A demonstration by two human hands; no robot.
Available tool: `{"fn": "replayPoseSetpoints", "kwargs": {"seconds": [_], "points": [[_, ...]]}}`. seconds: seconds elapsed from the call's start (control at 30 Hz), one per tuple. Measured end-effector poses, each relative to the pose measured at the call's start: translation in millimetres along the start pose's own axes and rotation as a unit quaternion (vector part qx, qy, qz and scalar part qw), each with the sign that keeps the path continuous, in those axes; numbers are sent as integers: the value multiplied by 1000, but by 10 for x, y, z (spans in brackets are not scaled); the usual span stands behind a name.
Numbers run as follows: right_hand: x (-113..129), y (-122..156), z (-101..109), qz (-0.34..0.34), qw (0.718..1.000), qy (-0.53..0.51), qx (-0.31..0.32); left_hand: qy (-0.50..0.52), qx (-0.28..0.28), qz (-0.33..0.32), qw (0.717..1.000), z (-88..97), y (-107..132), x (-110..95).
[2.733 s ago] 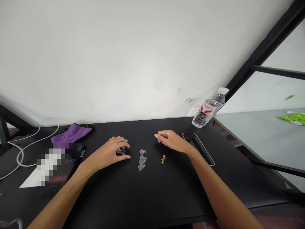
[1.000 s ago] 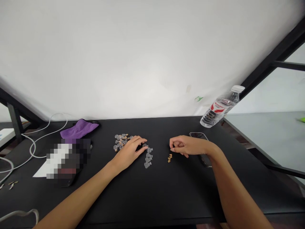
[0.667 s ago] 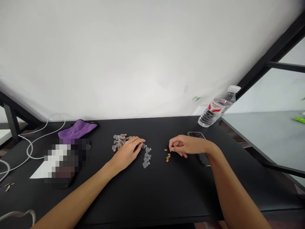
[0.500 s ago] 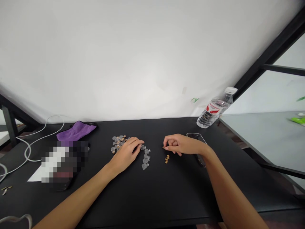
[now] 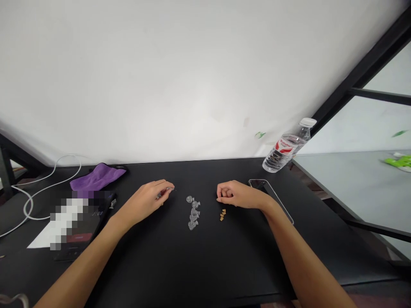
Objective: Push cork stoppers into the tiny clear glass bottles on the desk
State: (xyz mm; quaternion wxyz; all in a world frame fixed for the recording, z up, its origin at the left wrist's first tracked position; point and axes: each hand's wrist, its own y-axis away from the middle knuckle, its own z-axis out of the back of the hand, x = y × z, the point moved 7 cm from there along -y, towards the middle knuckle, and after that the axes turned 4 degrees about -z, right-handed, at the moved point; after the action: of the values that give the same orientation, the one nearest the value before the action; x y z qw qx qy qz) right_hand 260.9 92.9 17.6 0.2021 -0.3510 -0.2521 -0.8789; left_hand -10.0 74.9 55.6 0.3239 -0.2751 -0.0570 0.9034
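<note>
My left hand [image 5: 149,199] is closed over the pile of tiny corked glass bottles, most of it hidden under the palm. A miniature glass bottle [image 5: 170,188] pokes out between its thumb and fingertips. Between my hands, several uncorked miniature bottles [image 5: 193,215] lie in a rough column on the black table. My right hand [image 5: 233,194] is pinched shut just above the table. Its fingers hide the small cork seen there a moment earlier. Close below that hand sit a few loose corks [image 5: 222,214].
A phone [image 5: 287,209] lies partly under my right forearm. Behind it stands a water bottle [image 5: 284,149]. On the left are a purple cloth [image 5: 98,177], a dark device [image 5: 86,239] with blurred paper, and a white cable [image 5: 32,201]. The white wall [image 5: 192,85] bounds the black table [image 5: 199,273].
My left hand has drawn left, away from the column of uncorked bottles, and a glass bottle now shows at its fingertips. My right hand stays pinched in nearly the same place.
</note>
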Motion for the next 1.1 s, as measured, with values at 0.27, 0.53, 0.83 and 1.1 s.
{"fn": "replayPoseSetpoints", "kwargs": {"seconds": [0.27, 0.53, 0.83, 1.1], "points": [[-30, 127, 1, -34, 996, -37, 75, 5, 97, 12, 995, 29, 46, 185], [-2, 135, -19, -29, 995, -46, 82, 25, 136, 46, 989, -37, 68, 407], [-14, 117, -43, -23, 994, -58, 89, 24, 141, 32, 989, -4, 78, 382], [4, 101, -67, -23, 993, -76, 89, 18, 152, 37, 988, -35, 82, 360]]}}
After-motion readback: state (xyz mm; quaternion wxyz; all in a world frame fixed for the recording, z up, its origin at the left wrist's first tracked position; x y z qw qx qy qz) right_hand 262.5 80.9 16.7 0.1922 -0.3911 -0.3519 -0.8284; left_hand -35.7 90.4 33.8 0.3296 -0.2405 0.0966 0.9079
